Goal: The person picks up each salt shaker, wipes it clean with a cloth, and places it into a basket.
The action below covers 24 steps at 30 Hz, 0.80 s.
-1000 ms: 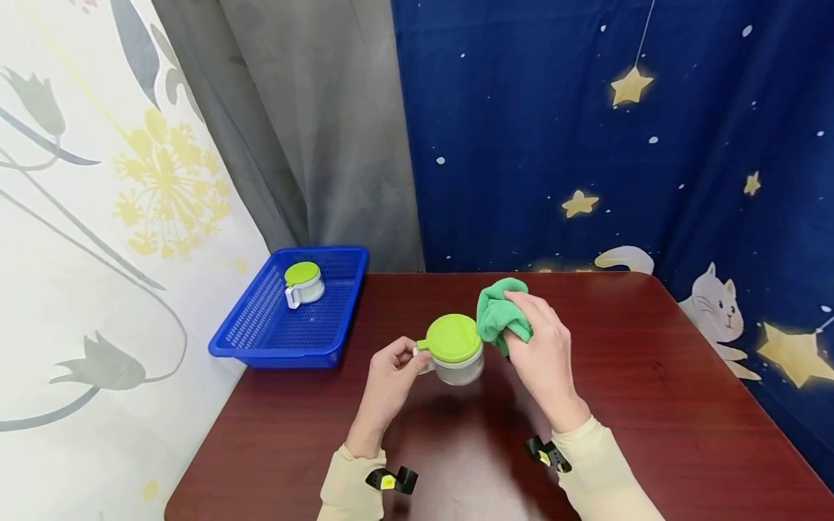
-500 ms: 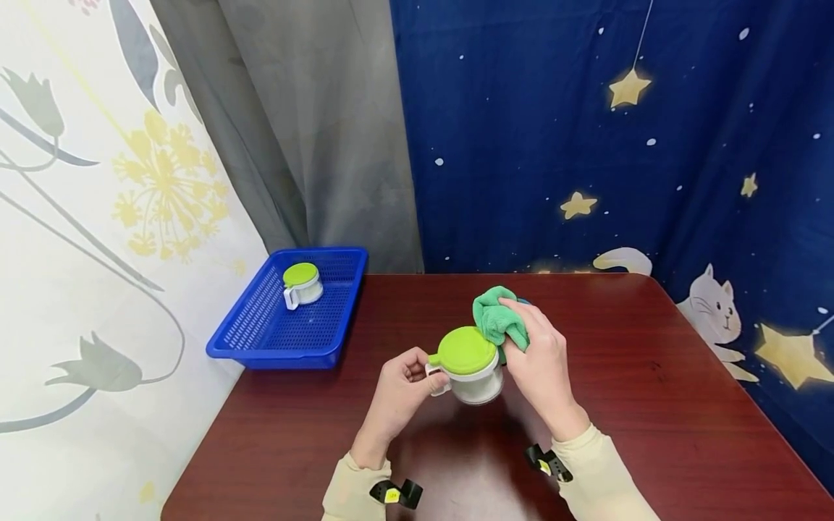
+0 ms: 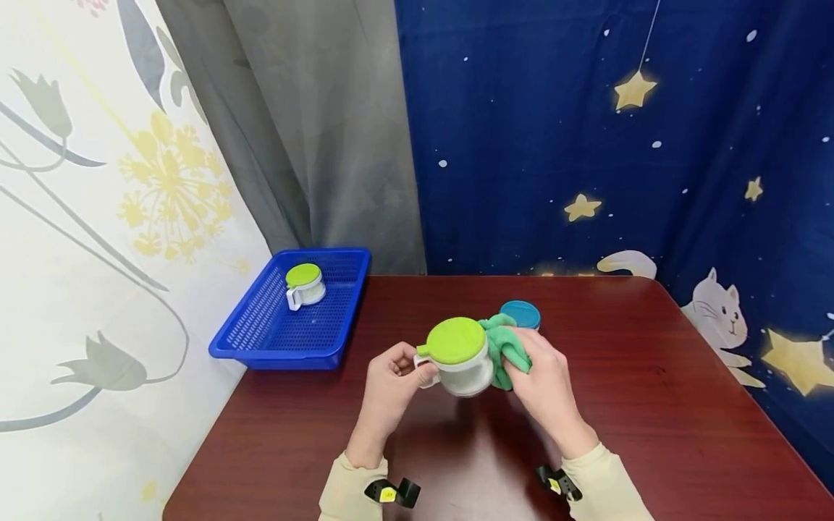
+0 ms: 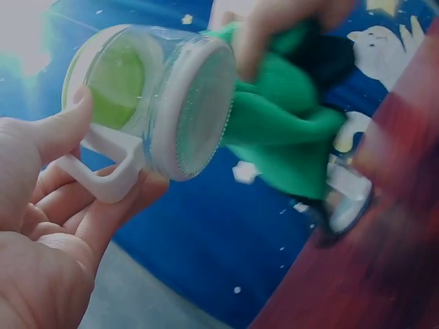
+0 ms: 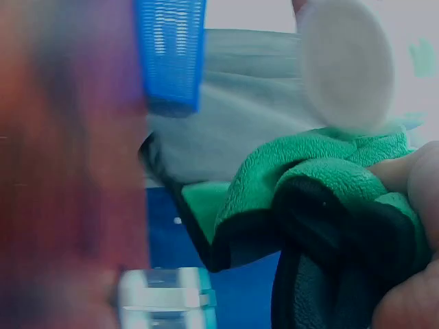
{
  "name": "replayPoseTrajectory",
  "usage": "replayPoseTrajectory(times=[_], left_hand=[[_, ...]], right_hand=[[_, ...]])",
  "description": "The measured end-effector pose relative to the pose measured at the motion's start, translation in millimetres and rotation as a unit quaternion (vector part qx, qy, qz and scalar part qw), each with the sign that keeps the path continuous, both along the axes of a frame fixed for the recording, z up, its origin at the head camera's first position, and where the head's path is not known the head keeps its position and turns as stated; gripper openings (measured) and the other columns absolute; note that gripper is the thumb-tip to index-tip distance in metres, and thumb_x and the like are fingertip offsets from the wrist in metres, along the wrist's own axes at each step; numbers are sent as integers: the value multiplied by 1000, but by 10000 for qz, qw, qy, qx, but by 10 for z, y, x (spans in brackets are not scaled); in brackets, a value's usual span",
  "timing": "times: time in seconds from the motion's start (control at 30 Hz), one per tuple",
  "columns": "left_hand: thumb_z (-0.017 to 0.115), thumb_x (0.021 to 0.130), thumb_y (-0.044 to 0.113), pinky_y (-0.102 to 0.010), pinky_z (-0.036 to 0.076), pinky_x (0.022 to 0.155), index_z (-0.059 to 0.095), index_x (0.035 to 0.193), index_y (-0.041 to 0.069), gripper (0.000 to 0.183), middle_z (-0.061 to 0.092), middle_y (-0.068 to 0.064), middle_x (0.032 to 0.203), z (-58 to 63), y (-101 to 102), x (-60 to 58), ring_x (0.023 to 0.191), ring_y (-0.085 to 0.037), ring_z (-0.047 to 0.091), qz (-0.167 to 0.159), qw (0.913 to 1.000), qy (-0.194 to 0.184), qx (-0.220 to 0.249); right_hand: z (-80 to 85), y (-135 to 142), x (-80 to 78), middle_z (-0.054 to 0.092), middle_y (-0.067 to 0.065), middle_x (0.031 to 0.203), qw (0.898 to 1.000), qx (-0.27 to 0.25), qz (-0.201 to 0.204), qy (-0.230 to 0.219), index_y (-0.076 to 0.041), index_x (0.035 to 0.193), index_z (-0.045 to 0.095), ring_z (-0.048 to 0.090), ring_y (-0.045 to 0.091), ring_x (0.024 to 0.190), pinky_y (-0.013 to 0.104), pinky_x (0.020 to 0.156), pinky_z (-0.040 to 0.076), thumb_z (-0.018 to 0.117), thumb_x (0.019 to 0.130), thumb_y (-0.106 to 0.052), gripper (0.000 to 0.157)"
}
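A clear jar (image 3: 464, 376) with a lime-green lid (image 3: 456, 340) is held up over the table, tilted. My left hand (image 3: 389, 391) pinches its white handle (image 4: 113, 168) between thumb and fingers. In the left wrist view the jar's round base faces right, toward the cloth. My right hand (image 3: 544, 380) grips a bunched green cloth (image 3: 504, 351) with dark edging, close against the jar's right side. The right wrist view shows the cloth (image 5: 302, 178) just under the blurred pale base (image 5: 348, 65); contact there is hard to tell.
Behind the right hand stands another container with a blue lid (image 3: 521, 313), partly hidden. A blue perforated basket (image 3: 280, 353) at the table's back left holds a similar green-lidded jar (image 3: 306, 286). Curtains hang behind the brown table (image 3: 619, 376).
The jar first moved right and nearer, then back left and slightly up. The cloth slid from the lid's edge down to the jar's side. The blue-lidded container has come into view.
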<state>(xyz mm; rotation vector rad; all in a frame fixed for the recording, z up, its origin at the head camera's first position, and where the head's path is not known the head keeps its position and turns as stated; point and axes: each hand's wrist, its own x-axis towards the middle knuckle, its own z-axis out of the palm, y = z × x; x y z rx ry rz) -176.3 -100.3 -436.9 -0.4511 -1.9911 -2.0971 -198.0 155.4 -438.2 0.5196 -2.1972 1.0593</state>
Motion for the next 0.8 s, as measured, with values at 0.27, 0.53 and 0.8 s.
replayPoseTrajectory(times=[0.27,0.53,0.8], left_hand=[[82,85,11,-28,57,70,61,92,-2,25,72,-12,89,14,43,16,80,-19,70,-26,9993,-240,283],[85,81,13,-25,54,65,58,91,-1,32,65,-9,85,48,70,111,75,-17,65,-152,9991,-361,175],[91,74,16,-23,50,61,58,88,5,37,58,-5,79,69,95,148,71,-17,60,-243,9981,-393,-413]], right_hand=[[-50,-38,13,66,-12,118,9999,94,-43,15,-21,120,71,61,7,100,21,82,45,74,88,-8,35],[-59,-10,55,67,-11,117,9999,4,-35,-156,-22,121,71,61,7,94,20,75,45,76,86,-8,38],[69,141,46,67,-15,116,9995,-36,3,-315,-26,123,71,59,6,89,19,73,44,80,84,-9,44]])
